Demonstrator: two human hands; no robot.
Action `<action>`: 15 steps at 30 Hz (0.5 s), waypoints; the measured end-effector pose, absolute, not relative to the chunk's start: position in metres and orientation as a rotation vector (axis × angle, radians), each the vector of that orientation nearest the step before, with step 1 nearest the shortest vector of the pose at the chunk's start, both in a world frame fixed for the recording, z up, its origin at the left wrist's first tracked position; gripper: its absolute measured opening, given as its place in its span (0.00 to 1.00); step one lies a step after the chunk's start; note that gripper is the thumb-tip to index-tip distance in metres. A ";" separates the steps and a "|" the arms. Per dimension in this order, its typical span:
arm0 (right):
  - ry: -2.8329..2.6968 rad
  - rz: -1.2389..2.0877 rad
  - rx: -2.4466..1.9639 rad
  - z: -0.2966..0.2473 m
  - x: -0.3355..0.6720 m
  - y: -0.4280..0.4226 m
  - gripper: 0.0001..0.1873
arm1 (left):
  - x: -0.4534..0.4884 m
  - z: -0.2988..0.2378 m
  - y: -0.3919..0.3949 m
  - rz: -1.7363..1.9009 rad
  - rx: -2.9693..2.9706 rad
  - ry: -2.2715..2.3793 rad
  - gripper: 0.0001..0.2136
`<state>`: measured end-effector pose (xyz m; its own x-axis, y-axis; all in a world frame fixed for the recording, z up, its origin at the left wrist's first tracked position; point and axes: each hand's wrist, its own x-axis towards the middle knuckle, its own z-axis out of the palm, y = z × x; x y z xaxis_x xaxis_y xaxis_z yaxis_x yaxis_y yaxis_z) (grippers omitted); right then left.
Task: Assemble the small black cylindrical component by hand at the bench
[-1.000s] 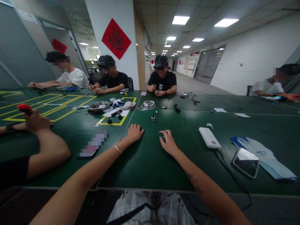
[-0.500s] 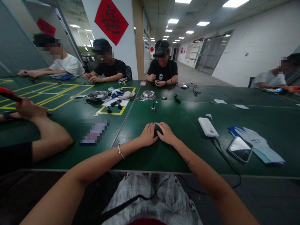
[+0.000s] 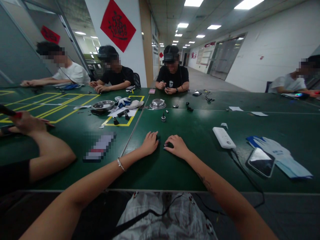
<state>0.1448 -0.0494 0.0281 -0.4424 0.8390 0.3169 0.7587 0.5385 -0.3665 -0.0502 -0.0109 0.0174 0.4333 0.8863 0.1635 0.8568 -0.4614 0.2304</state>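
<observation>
Head view, left hand (image 3: 150, 143) and right hand (image 3: 177, 146) apart on green table (image 3: 160, 173), fingers loosely bent, both unclenched, small upright part (image 3: 163, 118) beyond, white device (image 3: 224, 138) off right.

On one green table (image 3: 140, 175) we count two hands of our own, the left hand (image 3: 149, 143) and the right hand (image 3: 178, 146), and around it there are five other people (image 3: 179, 76), of whom one shows only by the arms and hands. We see two metal bowls (image 3: 103, 105), two small black cones (image 3: 115, 121), two phones (image 3: 261, 162) near our arms, one white device (image 3: 224, 138) with a cable, and one bracelet (image 3: 120, 164). On the walls we find three red diamond papers (image 3: 118, 26).
</observation>
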 end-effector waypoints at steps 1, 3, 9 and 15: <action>-2.305 0.246 -1.304 0.029 0.145 -0.049 0.09 | -0.046 0.019 -0.012 0.429 2.556 1.593 0.22; -2.239 0.280 -1.314 0.030 0.145 -0.048 0.08 | -0.037 0.020 -0.013 0.468 2.513 1.634 0.20; -1.852 0.280 -1.307 0.030 0.150 -0.042 0.09 | -0.027 0.013 -0.010 0.737 2.311 1.394 0.26; -1.706 0.446 -1.305 0.025 0.141 -0.045 0.11 | -0.036 0.004 -0.014 0.830 2.178 1.100 0.31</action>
